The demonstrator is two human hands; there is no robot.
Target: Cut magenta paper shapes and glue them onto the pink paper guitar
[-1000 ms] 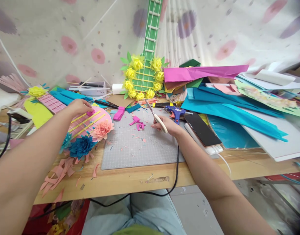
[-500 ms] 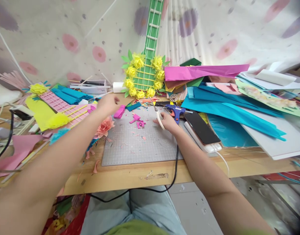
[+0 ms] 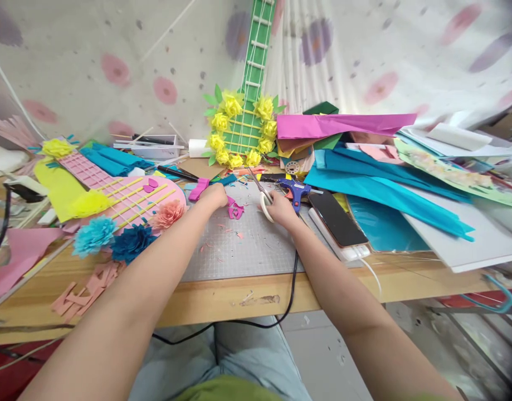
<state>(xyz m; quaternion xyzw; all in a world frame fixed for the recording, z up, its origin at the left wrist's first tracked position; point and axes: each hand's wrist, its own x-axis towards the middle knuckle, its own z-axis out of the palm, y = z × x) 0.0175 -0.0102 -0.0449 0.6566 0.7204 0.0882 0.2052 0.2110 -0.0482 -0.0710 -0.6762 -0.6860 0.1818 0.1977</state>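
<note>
My right hand holds a pair of scissors with pale handles, its fingers closed around them and the blades pointing away from me. Over the left part of the grey cutting mat, my left hand reaches down with bent fingers. It is at the magenta paper scraps; its fingertips are hidden, so any grip on them does not show. A folded magenta paper piece lies just left of that hand.
A green paper guitar with yellow flowers stands at the back. To the left lies a pink paper guitar with paper flowers. On the right are a blue glue gun, a phone and blue paper sheets.
My left hand has moved right and down to the magenta scraps, uncovering more of the pink guitar and its flowers. My right hand keeps hold of the scissors; the view has shifted slightly.
</note>
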